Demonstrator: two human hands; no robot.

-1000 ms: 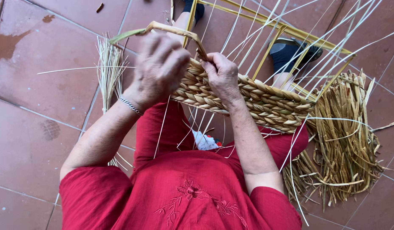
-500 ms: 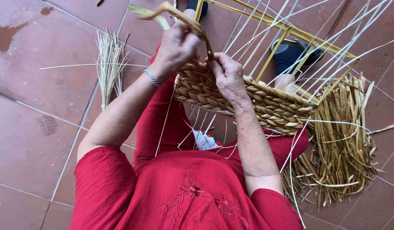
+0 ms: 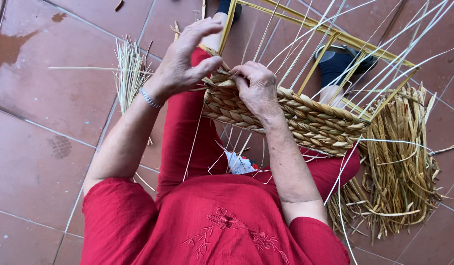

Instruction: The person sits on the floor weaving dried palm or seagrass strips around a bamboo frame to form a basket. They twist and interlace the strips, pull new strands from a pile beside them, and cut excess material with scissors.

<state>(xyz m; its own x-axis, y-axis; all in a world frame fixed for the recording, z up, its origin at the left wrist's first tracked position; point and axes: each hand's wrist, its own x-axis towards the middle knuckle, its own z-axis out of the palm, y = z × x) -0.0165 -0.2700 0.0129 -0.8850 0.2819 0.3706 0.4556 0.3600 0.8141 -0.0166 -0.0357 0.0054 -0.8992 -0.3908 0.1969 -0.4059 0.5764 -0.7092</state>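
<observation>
A half-woven straw basket (image 3: 305, 122) rests across my lap, its thin upright stakes (image 3: 335, 44) fanning away from me. My right hand (image 3: 256, 88) presses down on the woven rim at the basket's left corner, fingers curled over the braid. My left hand (image 3: 185, 59) hovers just left of that corner, thumb and fingers pinching a flat straw strand (image 3: 214, 55) that runs into the weave. A silver bracelet (image 3: 149, 98) circles my left wrist. I wear red clothes.
A heap of loose dry straw (image 3: 398, 162) lies on the floor at my right. A small bundle of pale stalks (image 3: 129, 68) lies on the terracotta tiles (image 3: 45, 162) at my left. Dark shoes (image 3: 342, 61) show beyond the basket.
My left hand has come down from its raised pull and moved close to the basket corner, drawing the strand in. My right hand stays on the rim.
</observation>
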